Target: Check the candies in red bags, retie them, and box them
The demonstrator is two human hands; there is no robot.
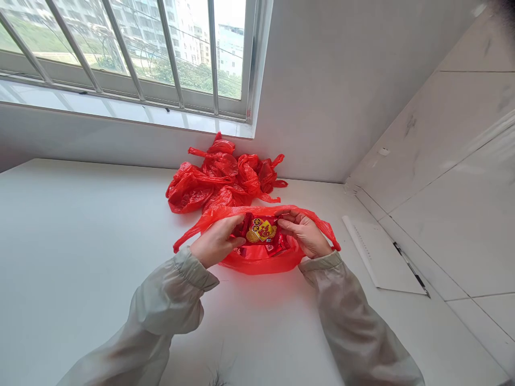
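A small red packet (pixel 262 229) with a yellow print and pictures of biscuits is held level over the mouth of a red plastic bag (pixel 261 264). My left hand (pixel 219 238) grips the packet's left end between thumb and fingers. At its right end, my right hand (pixel 306 233) pinches the other edge. More red packets (pixel 277 246) lie inside the bag, partly covered by the held one. The bag's handles spread out to both sides, beneath my wrists.
Several crumpled red plastic bags (pixel 225 177) are heaped behind, against the wall. To the right, a white notepad (pixel 382 257) lies with a black pen (pixel 411 268) along its edge. A barred window (pixel 161 53) is above the white table (pixel 88 241); a tiled wall borders the right.
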